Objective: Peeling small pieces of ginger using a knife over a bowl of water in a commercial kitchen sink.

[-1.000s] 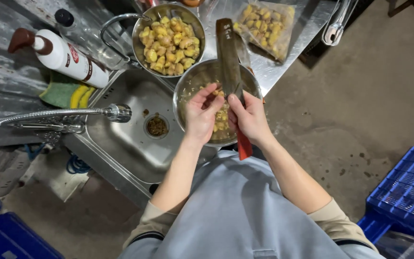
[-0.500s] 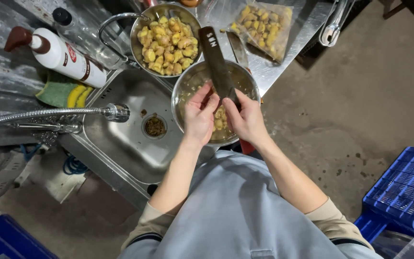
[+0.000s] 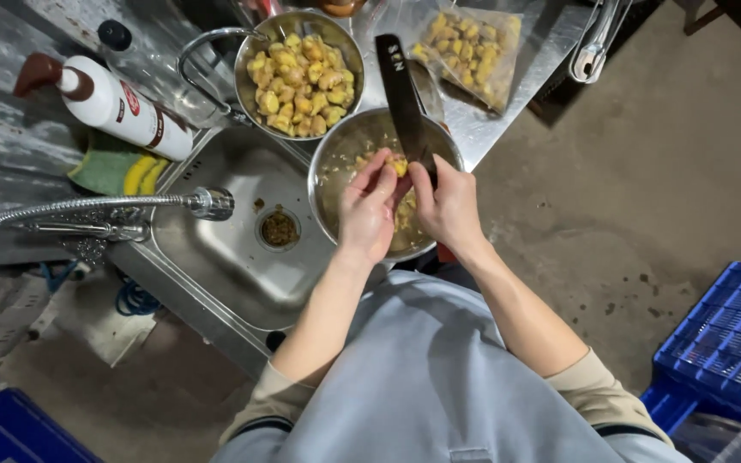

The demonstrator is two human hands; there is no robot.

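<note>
My left hand (image 3: 369, 210) pinches a small yellow piece of food (image 3: 398, 165) over a steel bowl (image 3: 339, 146) that holds scraps. My right hand (image 3: 448, 206) grips a large knife (image 3: 401, 90) with its dark blade pointing away from me, the edge against the yellow piece. Both hands sit close together above the bowl. A second steel bowl (image 3: 302, 73), further away, is heaped with peeled yellow pieces. The knife's handle is hidden by my right hand.
A steel sink (image 3: 233, 249) with a drain strainer (image 3: 280, 228) lies to the left under a faucet (image 3: 113, 206). A white squeeze bottle (image 3: 117, 105) and a green-yellow sponge (image 3: 122, 170) rest beside it. A plastic bag of yellow pieces (image 3: 469, 53) lies on the counter. Blue crates (image 3: 726, 334) stand on the floor.
The knife blade has swung leftward and its red handle has dropped out of sight behind my right hand. My left hand has lifted a yellow piece up to the blade.
</note>
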